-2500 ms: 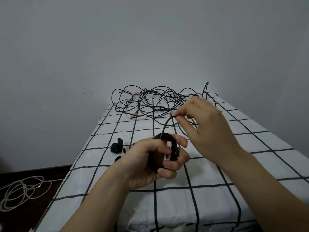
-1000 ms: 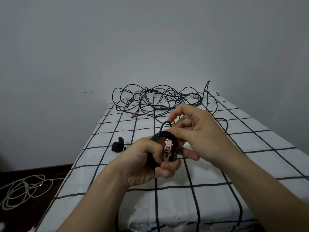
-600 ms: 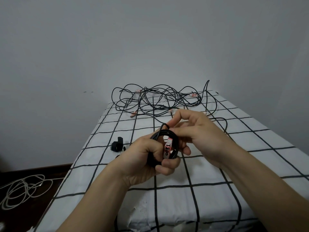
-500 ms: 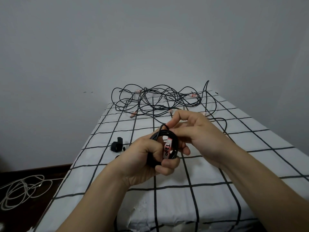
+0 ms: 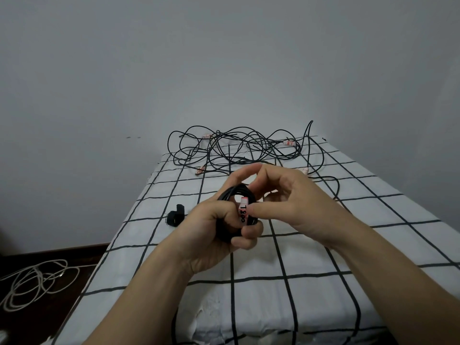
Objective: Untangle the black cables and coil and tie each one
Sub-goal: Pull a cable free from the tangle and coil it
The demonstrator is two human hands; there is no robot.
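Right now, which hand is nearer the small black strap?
Left. The left hand, holding the coil, is just right of the black strap; the right hand is farther right, past the coil.

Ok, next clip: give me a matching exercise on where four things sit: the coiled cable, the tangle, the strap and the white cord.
Things
1. coiled black cable
2. tangled black cables
3. black strap
4. white cord

Places
A. on the dark floor
B. on the checked sheet, just left of the left hand
C. heaped at the far end of the checked sheet
D. gripped in the left hand

Pairs: 1-D, 2-C, 3-B, 4-A
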